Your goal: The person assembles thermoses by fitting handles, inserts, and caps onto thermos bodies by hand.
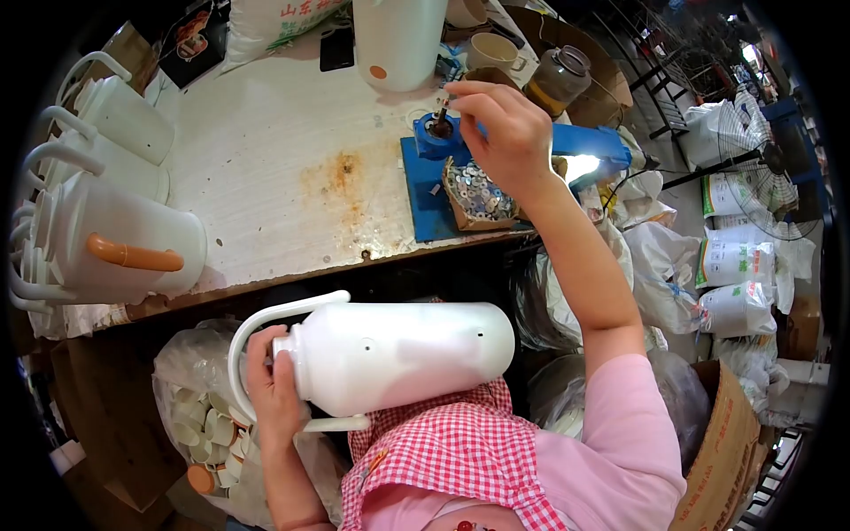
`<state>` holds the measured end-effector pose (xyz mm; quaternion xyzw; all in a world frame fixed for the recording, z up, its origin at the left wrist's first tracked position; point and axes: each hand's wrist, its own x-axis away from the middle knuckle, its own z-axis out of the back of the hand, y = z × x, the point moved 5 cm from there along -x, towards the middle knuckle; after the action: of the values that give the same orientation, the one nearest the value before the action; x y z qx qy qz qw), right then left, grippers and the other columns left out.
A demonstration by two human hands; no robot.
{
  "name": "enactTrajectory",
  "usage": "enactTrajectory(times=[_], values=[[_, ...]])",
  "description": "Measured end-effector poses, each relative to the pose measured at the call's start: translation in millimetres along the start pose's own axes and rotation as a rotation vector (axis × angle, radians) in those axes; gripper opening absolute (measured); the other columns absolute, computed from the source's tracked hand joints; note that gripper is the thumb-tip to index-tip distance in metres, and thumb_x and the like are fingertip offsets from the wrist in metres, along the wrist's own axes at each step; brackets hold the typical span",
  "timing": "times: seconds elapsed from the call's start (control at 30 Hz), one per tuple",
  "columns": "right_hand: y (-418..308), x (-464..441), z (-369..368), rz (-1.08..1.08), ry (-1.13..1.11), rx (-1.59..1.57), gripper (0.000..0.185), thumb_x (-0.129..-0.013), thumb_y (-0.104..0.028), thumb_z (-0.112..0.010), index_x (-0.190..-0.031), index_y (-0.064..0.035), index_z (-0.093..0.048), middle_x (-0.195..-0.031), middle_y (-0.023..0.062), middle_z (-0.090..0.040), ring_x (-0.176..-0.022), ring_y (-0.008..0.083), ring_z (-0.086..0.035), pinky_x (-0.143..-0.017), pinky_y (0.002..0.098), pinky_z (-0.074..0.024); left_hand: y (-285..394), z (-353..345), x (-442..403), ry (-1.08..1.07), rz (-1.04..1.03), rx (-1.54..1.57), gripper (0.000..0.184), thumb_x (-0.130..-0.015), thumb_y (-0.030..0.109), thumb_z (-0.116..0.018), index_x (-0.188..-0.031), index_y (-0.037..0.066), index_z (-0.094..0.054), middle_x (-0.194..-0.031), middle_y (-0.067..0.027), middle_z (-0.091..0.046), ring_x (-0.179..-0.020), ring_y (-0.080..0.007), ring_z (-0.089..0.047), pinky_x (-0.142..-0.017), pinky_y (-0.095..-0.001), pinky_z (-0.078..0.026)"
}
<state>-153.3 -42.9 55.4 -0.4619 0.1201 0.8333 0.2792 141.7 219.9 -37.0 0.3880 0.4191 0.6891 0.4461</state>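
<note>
A white plastic thermos jug body (407, 354) lies on its side across my lap, its neck to the left and two small holes in its side. My left hand (276, 380) is closed around the neck, inside the white carrying handle (292, 310). My right hand (509, 128) is raised over a blue bench machine (434, 142), thumb and fingers pinched together beside its upright dark spindle. What the fingertips hold, if anything, is too small to make out. Below that hand, a small cardboard box (482, 193) holds many little metal pieces.
Several white jugs (133, 230) stand at the table's left, one with an orange handle. A tall white jug (398, 44), a phone (336, 49), a cup (496, 53) and a glass jar (560, 80) are at the back. Below left is a bag of plastic parts (208, 425).
</note>
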Motion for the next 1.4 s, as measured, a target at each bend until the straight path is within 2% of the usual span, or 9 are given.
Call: enactTrajectory(times=[0.03, 0.1, 0.2, 0.27, 0.33, 0.43, 0.53, 0.9, 1.4], values=[[-8, 7, 8, -0.002, 0.003, 0.001, 0.016, -0.077, 0.005, -0.073, -0.085, -0.0047, -0.063, -0.09, 0.0048, -0.073, -0.073, 0.0205, -0.068, -0.065, 0.0301, -0.0547, 5, 8, 4, 0.044, -0.004, -0.048, 0.029, -0.098, 0.012, -0.049, -0.124, 0.001, -0.055, -0.118, -0.0089, -0.056, -0.108, -0.0187, -0.053, -0.099, -0.031, -0.04], [-10, 39, 29, -0.516, 0.061, -0.355, 0.004, -0.088, 0.0, -0.067, -0.089, -0.0022, -0.064, -0.086, 0.0052, -0.071, -0.073, 0.0162, -0.067, -0.067, 0.0276, -0.0534, -1, 49, 27, 0.269, -0.124, -0.046, 0.033, -0.101, 0.025, -0.047, -0.123, 0.001, -0.055, -0.119, -0.0097, -0.057, -0.111, -0.0202, -0.054, -0.098, -0.0318, -0.041], [-35, 88, 24, -0.897, -0.428, -0.664, 0.026, -0.101, -0.022, -0.055, -0.095, 0.0017, -0.064, -0.083, 0.009, -0.069, -0.076, 0.0157, -0.066, -0.071, 0.0303, -0.0537, -5, 80, 49, 0.492, -0.042, 0.093, 0.039, -0.102, 0.031, -0.046, -0.123, -0.001, -0.055, -0.122, -0.0104, -0.057, -0.114, -0.0214, -0.054, -0.1, -0.0336, -0.042], [-76, 98, 5, -1.055, -0.523, -1.32, 0.036, -0.103, -0.028, -0.049, -0.106, 0.0041, -0.063, -0.096, 0.0099, -0.069, -0.091, 0.0164, -0.066, -0.087, 0.0312, -0.0522, -9, 90, 53, 0.619, 0.041, 0.22, 0.041, -0.102, 0.033, -0.046, -0.123, -0.001, -0.055, -0.124, -0.0109, -0.056, -0.115, -0.022, -0.054, -0.101, -0.0343, -0.042], [-98, 86, -7, -0.849, -0.504, -1.328, 0.038, -0.102, -0.031, -0.056, -0.116, 0.0038, -0.061, -0.103, 0.0086, -0.068, -0.096, 0.0163, -0.065, -0.089, 0.0332, -0.053, 2, 94, 42, 0.674, -0.001, -0.28, 0.042, -0.1, 0.031, -0.048, -0.125, -0.002, -0.055, -0.129, -0.0113, -0.053, -0.117, -0.0226, -0.054, -0.102, -0.0353, -0.043], [-86, 45, -15, -1.007, -0.354, -1.399, 0.035, -0.098, -0.024, -0.066, -0.12, 0.0032, -0.061, -0.103, 0.0063, -0.069, -0.09, 0.0118, -0.064, -0.082, 0.0281, -0.0535, 5, 88, 5, 0.669, -0.08, -0.111, 0.042, -0.099, 0.029, -0.048, -0.127, -0.002, -0.055, -0.131, -0.0104, -0.052, -0.116, -0.0214, -0.054, -0.101, -0.0347, -0.044], [-49, 31, -20, -0.954, -0.154, -1.335, 0.041, -0.094, -0.027, -0.071, -0.12, 0.0033, -0.062, -0.102, 0.0041, -0.07, -0.088, 0.0109, -0.064, -0.078, 0.0266, -0.0538, 39, 62, -42, 0.586, -0.033, 0.446, 0.039, -0.102, 0.028, -0.044, -0.126, -0.001, -0.055, -0.126, -0.0085, -0.054, -0.114, -0.0183, -0.054, -0.101, -0.0325, -0.043], [83, 111, 48, -1.07, 0.279, -0.987, 0.045, -0.085, -0.017, -0.08, -0.121, 0.0033, -0.061, -0.111, 0.009, -0.07, -0.1, 0.0164, -0.066, -0.091, 0.0315, -0.0509, 97, -73, -177, 0.246, -0.376, 0.327, 0.029, -0.107, 0.028, -0.042, -0.12, 0.006, -0.055, -0.107, -0.0054, -0.057, -0.098, -0.0127, -0.053, -0.088, -0.0288, -0.045], [121, 158, 79, -1.097, 0.267, -0.979, 0.059, -0.086, -0.022, -0.081, -0.132, 0.0008, -0.053, -0.126, 0.0096, -0.065, -0.116, 0.0192, -0.062, -0.103, 0.0341, -0.0455, 105, -135, -194, 0.126, -0.405, 0.315, 0.028, -0.104, 0.026, -0.045, -0.119, 0.006, -0.056, -0.092, -0.0046, -0.058, -0.081, -0.0099, -0.052, -0.074, -0.0263, -0.045]])
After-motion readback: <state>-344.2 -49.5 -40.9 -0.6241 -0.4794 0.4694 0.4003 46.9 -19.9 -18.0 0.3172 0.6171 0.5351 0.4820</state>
